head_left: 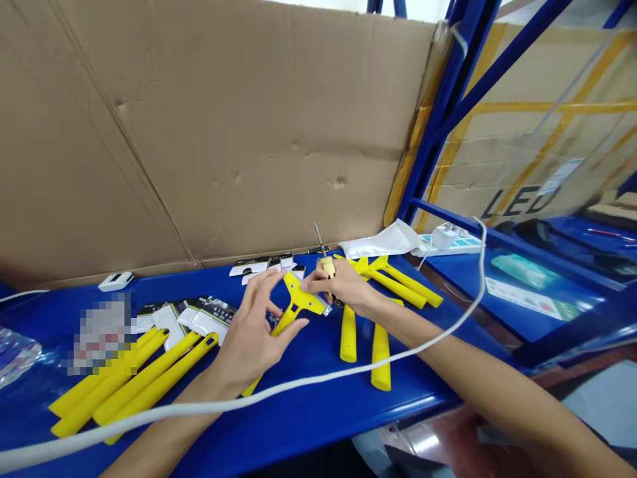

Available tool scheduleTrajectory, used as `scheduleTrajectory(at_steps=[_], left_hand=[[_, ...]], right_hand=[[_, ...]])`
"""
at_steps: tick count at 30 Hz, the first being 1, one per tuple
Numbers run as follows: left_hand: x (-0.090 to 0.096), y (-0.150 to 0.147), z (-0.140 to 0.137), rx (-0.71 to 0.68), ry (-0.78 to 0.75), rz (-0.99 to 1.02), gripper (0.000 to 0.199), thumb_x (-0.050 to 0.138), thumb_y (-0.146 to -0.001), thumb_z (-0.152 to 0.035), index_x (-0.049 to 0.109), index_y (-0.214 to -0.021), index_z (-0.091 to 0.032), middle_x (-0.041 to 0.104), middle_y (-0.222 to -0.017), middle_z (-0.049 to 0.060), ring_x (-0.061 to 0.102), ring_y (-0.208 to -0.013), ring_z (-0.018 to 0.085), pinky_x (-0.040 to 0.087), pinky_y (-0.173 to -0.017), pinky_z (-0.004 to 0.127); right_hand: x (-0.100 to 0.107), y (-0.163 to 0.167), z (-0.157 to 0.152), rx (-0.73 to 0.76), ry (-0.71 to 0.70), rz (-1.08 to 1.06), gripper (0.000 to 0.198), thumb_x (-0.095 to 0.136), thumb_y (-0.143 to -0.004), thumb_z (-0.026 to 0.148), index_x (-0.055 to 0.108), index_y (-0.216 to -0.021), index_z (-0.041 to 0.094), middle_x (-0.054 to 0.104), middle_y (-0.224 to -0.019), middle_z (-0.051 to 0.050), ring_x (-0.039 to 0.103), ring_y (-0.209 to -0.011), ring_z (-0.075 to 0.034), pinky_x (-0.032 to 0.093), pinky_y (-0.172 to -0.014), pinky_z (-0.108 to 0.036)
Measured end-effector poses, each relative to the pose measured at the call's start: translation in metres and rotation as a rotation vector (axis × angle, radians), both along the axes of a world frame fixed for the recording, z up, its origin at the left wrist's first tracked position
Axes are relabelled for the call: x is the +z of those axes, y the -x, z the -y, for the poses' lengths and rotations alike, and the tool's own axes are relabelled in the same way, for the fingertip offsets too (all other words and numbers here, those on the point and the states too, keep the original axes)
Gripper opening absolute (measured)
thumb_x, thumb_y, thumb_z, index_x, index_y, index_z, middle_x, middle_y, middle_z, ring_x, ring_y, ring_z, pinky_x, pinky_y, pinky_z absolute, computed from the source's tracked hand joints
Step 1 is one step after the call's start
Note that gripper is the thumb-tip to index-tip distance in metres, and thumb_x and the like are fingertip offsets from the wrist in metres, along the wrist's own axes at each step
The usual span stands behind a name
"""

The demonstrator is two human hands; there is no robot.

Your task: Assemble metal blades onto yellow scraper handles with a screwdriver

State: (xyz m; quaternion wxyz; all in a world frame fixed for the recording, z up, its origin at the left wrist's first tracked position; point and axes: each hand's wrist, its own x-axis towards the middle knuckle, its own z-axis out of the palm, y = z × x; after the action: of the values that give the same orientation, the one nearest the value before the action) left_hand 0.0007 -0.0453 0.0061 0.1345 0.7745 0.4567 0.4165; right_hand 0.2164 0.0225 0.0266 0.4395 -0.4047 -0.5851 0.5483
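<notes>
A yellow scraper (302,297) with a wide forked head and a long handle lies tilted between my hands. My left hand (256,332) is curled around its handle just below the head, thumb on the near side. In my right hand (334,282) is a screwdriver (327,265) with a pale yellow grip, its metal shaft pointing up and away from the scraper. Fingertips of that hand touch the right part of the scraper's head. A small shiny metal piece (327,310) shows at the head's right end.
Several yellow handles (149,378) lie at left by black-and-white packets (206,315). More yellow scrapers (398,282) lie at right. A white cable (318,380) crosses in front. Behind stand a cardboard sheet (273,133), a white bag (383,240) and a power strip (452,244).
</notes>
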Motion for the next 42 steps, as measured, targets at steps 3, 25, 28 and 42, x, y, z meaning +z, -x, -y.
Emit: scheduleTrajectory(at_steps=[3,25,28,42], left_hand=[[-0.004,0.005,0.001,-0.091,-0.213,-0.380,0.058,0.069,-0.101,-0.028,0.055,-0.156,-0.039,0.044,-0.170,0.015,0.078,-0.093,0.025,0.066,-0.065,0.035],[0.030,0.020,-0.012,-0.067,0.044,0.561,0.027,0.063,-0.106,-0.035,0.054,-0.129,-0.025,0.077,-0.096,0.004,0.062,-0.046,0.010,0.053,-0.042,0.022],[0.051,0.030,-0.013,-0.193,0.192,0.854,0.032,0.073,-0.100,-0.035,0.050,-0.121,-0.028,0.064,-0.077,-0.007,0.052,-0.039,0.007,0.043,-0.034,0.017],[0.055,0.051,-0.014,-0.622,0.552,1.156,0.020,0.071,-0.099,-0.026,0.056,-0.109,-0.033,0.056,-0.086,-0.007,0.025,-0.036,0.001,0.024,-0.026,0.014]], right_hand=[[-0.001,-0.002,-0.003,-0.008,-0.024,0.001,0.056,0.095,-0.063,0.037,0.041,-0.064,0.023,0.075,-0.078,-0.001,0.053,-0.055,-0.010,0.040,-0.042,-0.023],[0.005,0.000,0.006,-0.038,-0.240,0.087,0.048,0.071,-0.094,0.065,0.066,-0.079,0.019,0.079,-0.114,-0.013,0.063,-0.064,-0.015,0.043,-0.047,-0.027],[-0.010,-0.003,-0.002,-0.013,-0.406,0.336,0.035,0.068,-0.099,0.054,0.071,-0.093,0.020,0.076,-0.099,-0.007,0.060,-0.065,-0.016,0.052,-0.062,-0.031],[-0.040,0.011,0.002,0.429,-0.884,0.775,0.008,0.071,-0.098,0.012,0.076,-0.100,0.017,0.075,-0.125,-0.012,0.072,-0.116,-0.027,0.055,-0.102,-0.041]])
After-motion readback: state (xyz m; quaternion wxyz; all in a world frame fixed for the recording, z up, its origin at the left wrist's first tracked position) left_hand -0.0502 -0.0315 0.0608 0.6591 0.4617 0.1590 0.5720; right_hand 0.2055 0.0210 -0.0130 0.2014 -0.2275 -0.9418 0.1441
